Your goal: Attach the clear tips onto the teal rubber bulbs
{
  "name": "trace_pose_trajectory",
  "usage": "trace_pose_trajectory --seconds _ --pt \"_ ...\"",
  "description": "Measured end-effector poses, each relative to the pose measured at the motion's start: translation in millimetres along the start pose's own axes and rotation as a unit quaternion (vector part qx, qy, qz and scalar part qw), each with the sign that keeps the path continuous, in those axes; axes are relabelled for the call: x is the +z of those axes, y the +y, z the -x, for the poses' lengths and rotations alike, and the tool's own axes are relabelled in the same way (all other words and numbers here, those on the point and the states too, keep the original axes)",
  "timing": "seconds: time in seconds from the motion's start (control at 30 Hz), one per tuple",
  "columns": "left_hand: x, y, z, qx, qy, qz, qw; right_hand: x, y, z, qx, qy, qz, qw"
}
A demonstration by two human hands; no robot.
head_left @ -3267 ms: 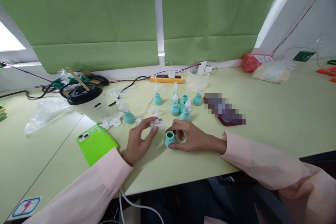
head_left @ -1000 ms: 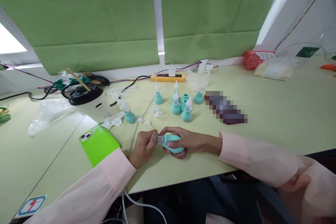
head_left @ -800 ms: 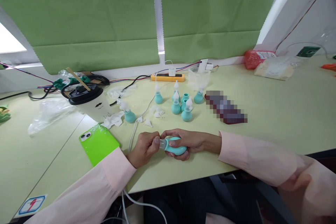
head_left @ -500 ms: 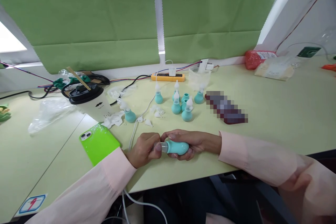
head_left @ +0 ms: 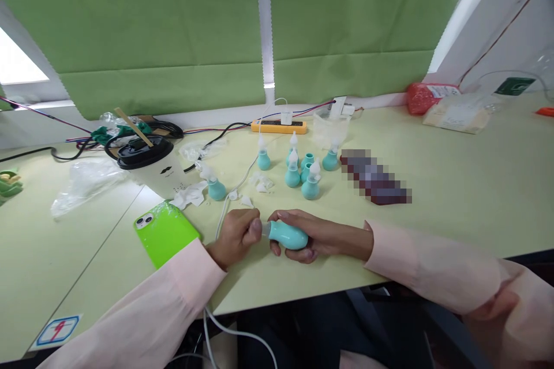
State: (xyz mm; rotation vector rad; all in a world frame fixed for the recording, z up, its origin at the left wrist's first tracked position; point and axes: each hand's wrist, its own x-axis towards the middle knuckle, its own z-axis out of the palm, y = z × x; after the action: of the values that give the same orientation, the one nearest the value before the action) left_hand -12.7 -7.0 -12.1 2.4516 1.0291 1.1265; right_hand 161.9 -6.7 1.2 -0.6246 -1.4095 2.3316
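Near the front edge of the worktop, about midway along it, the right hand holds a teal bulb on its side, neck pointing left, the grip wrapped round its body with the thumb on top. The left hand meets it at the neck, its grip pinching a small clear tip against the bulb's mouth; the tip is mostly hidden by the fingers, so how far it sits in the neck cannot be told. Both wrists rest on the worktop.

Just left of the left hand, by the front edge, lies a bright green phone. Further in, toward the middle, stands a cluster of bulbs, most with white tips fitted, and one more bulb apart to the left beside scraps of clear wrapper. A white cup with a black lid stands further left. A yellow power strip lies along the back edge, and a red packet sits toward the back right corner.
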Motion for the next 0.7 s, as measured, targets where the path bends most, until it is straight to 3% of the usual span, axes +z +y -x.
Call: trace_pose_trajectory --seconds 0.13,0.23,0.33,0.5,0.7 --pt "5.6 -1 -1 -0.091 0.009 0.021 0.996 -2 2 3 -0.093 0.109 0.164 0.976" --pt "7.9 -1 -2 -0.153 0.015 0.038 0.987 -2 5 4 -0.143 0.182 0.319 0.919" --pt "7.8 0 -2 -0.144 0.000 0.043 0.989 2 7 4 -0.171 0.203 0.398 0.878" --pt "4.8 3 0 -0.117 -0.015 0.043 0.992 9 4 6 -0.142 0.173 0.359 0.906" --pt "3.6 3 -1 -0.074 -0.054 0.016 0.996 1 3 3 -0.176 0.170 0.366 0.898"
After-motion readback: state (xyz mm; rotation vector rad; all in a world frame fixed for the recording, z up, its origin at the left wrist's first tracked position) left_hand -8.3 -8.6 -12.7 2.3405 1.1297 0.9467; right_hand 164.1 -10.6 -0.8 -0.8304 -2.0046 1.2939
